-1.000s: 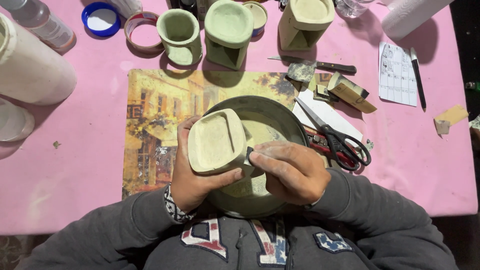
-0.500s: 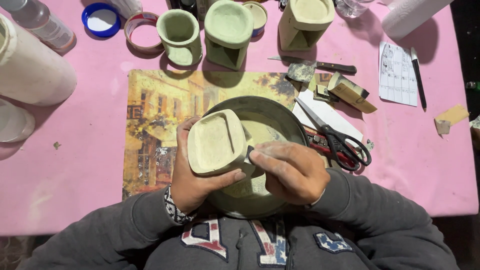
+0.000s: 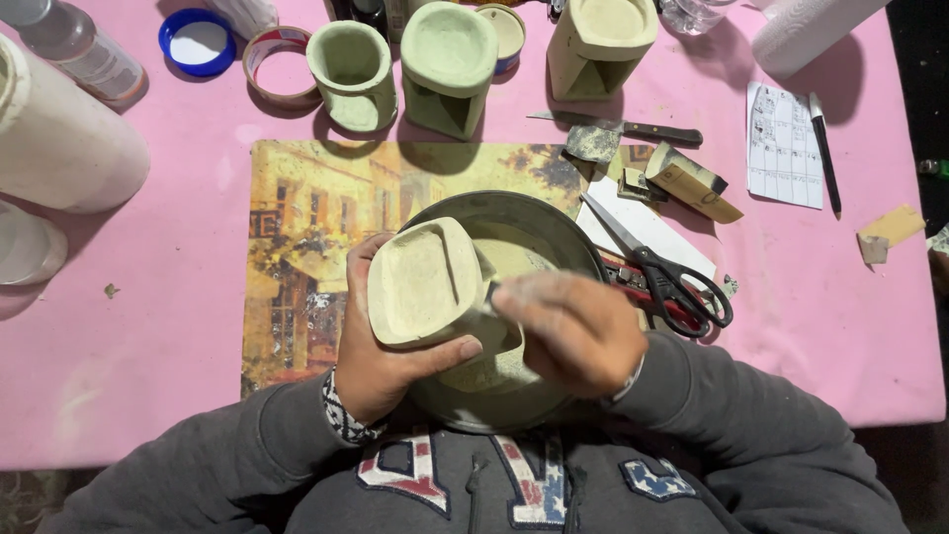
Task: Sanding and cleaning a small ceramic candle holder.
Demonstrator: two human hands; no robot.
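Scissors [image 3: 672, 282] lie near the bench's [image 3: 148, 326] right side, knife [image 3: 633, 127] toward the far edge, blue lid [image 3: 197, 42] at the far-left corner.

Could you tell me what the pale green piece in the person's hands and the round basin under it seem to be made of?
The pale green piece, held by the left hand, looks like unglazed clay or plaster: matte, chalky, thick-walled, dusty. The round basin looks like metal or plastic, with a thin dark smooth rim; pale residue coats its inside. The right hand is blurred against the piece.

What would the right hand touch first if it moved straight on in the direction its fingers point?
Most likely the pale green clay piece, which the left hand holds: the right hand points left at its side and already looks in contact, though blur hides the exact spot.
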